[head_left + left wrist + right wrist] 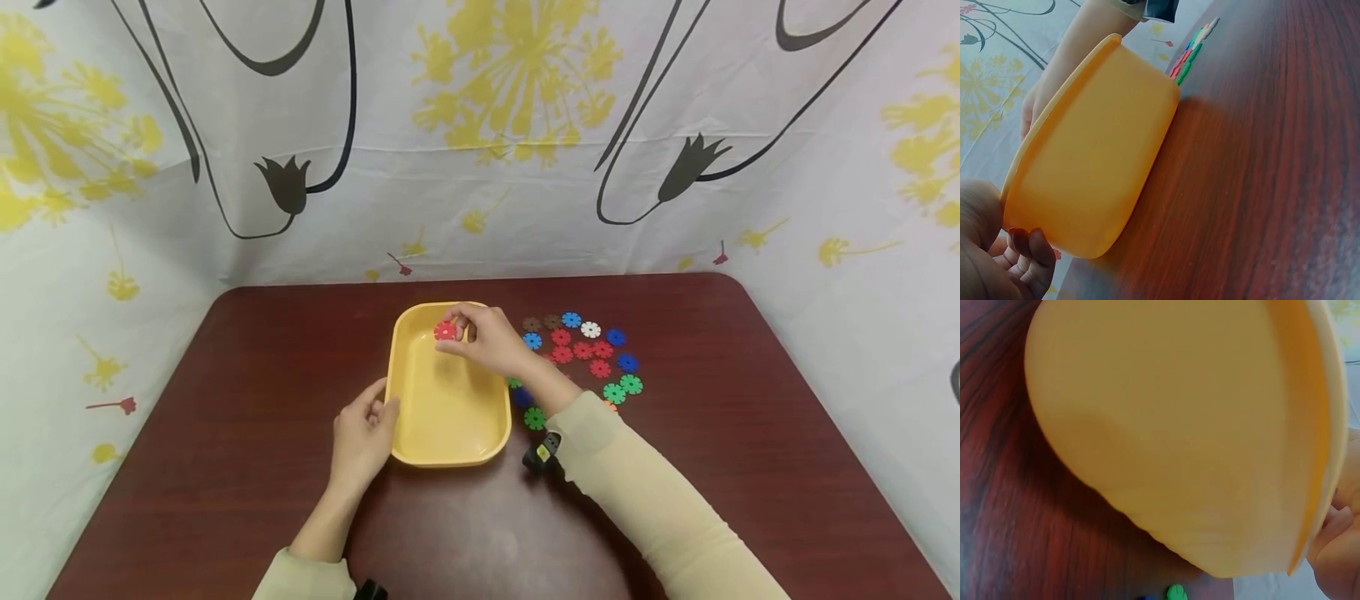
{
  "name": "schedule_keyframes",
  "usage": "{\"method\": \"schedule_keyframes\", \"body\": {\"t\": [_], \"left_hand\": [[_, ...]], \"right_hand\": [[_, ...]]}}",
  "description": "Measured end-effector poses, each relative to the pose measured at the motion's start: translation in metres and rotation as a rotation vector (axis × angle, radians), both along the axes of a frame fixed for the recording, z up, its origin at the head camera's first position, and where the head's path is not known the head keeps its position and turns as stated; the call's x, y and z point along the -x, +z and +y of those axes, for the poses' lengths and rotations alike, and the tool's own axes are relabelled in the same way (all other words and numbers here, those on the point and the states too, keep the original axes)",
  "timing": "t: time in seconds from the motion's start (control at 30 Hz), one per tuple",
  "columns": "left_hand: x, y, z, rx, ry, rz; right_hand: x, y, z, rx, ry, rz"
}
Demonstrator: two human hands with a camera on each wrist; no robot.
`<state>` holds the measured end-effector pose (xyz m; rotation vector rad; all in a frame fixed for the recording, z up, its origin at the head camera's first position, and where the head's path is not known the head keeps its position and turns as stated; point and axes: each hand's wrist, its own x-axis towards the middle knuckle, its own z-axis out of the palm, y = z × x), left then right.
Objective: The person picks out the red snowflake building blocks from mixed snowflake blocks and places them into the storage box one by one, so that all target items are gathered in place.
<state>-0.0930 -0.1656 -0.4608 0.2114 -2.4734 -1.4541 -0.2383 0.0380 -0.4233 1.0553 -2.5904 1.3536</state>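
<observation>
A yellow plastic tray (450, 417) with raised walls stands on the table. My left hand (362, 437) grips its left rim, thumb at the edge and fingers against the outer wall (1091, 150). Over the far part of the tray, my right hand (487, 337) pinches a red notched disc (445, 331) between thumb and fingertips. In the right wrist view the tray wall (1179, 425) fills most of the picture, and part of my right hand (1338, 531) shows at the right edge; the disc is hidden there.
Right of the tray lie several loose notched discs: red (582, 350), green (632, 383), blue (627, 362), white (590, 330) and brown (531, 324). My right forearm covers some of them. A patterned cloth (487, 208) hangs behind the dark wooden table (262, 375).
</observation>
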Motion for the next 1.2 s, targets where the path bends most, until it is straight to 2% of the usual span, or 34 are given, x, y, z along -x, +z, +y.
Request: {"method": "schedule_keyframes", "body": {"t": [0.33, 0.7, 0.97, 1.2], "left_hand": [[0.000, 0.000, 0.000, -0.003, -0.001, -0.010], [0.001, 0.000, -0.001, -0.018, -0.011, -0.025], [0.001, 0.001, 0.000, -0.014, -0.007, -0.022], [0.002, 0.001, 0.000, -0.019, -0.004, -0.023]], "right_hand": [[0.007, -0.001, -0.013, -0.046, -0.033, -0.008], [0.009, -0.002, -0.026, -0.085, -0.004, -0.063], [0.012, -0.005, -0.036, -0.138, -0.053, -0.100], [0.012, -0.010, -0.041, -0.245, -0.098, -0.091]]}}
